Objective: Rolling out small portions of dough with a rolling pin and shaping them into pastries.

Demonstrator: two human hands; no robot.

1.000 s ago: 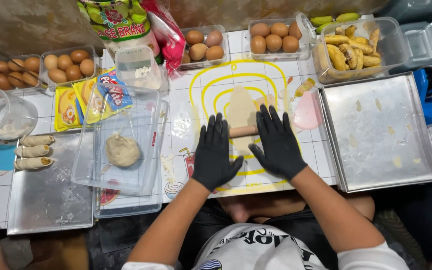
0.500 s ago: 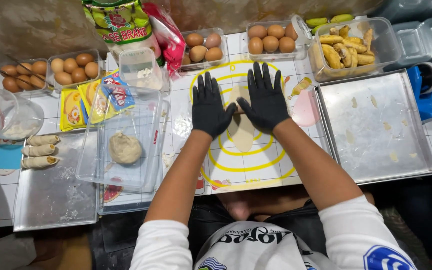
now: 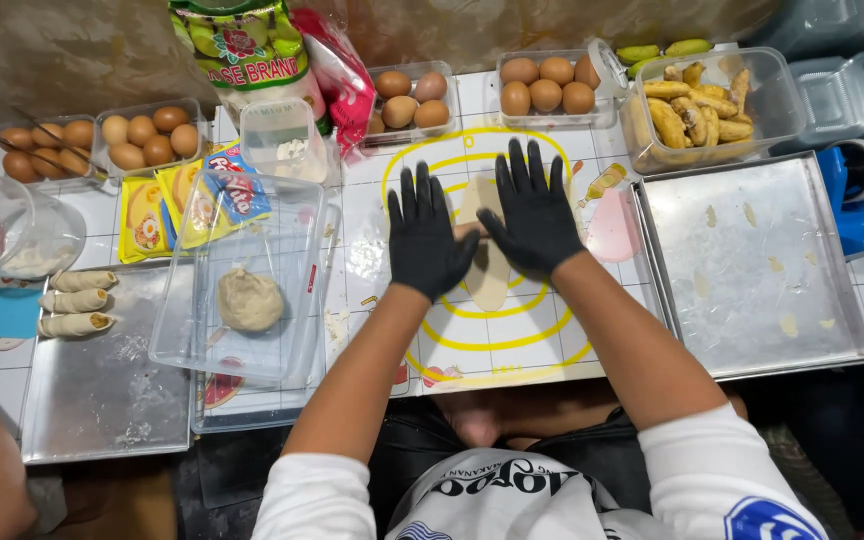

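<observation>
A pale, flattened strip of dough lies lengthwise on a white mat printed with yellow rings, near the ring centre and closer to the mat's far edge than its near one. A thin wooden rolling pin lies crosswise on the dough's far half, mostly hidden, only a short middle piece showing.
</observation>
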